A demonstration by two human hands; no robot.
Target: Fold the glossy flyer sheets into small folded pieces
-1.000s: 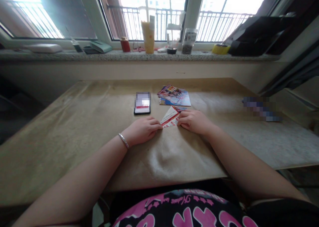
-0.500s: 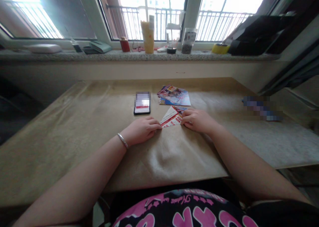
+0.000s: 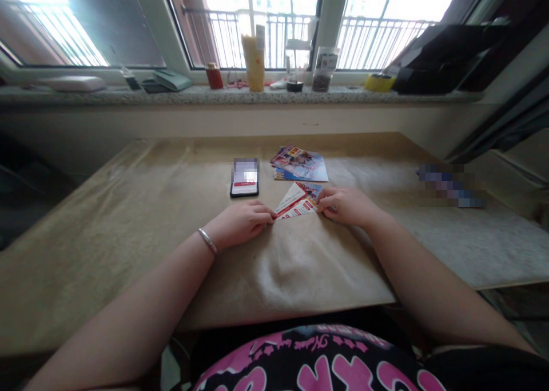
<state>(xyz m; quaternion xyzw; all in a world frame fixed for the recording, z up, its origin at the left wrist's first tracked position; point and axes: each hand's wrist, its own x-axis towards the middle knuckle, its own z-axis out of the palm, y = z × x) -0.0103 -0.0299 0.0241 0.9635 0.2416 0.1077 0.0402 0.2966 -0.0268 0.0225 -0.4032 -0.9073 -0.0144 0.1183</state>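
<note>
A folded paper leaflet [image 3: 297,201], white and red with a colourful printed corner, lies on the table between my hands. Its left point is pinched by the fingers of my left hand [image 3: 251,219], which wears a silver bangle on the wrist. My right hand [image 3: 343,205] grips the leaflet's right edge between thumb and fingers. Just beyond the leaflet rests a small stack of colourful printed leaflets [image 3: 304,165]. A phone [image 3: 245,179] with a lit, partly blurred screen lies beyond my left hand.
A tan cloth [image 3: 128,225] covers the table. At its right side lies a blurred bluish item [image 3: 450,188]. Along the granite windowsill [image 3: 193,96] stand a yellow drink cup [image 3: 255,65], a red bottle [image 3: 214,76], clear containers and a yellow tape roll [image 3: 380,83].
Both hands have shifted slightly outward along the leaflet, my left to the left and my right to the right. More of the leaflet's right part shows.
</note>
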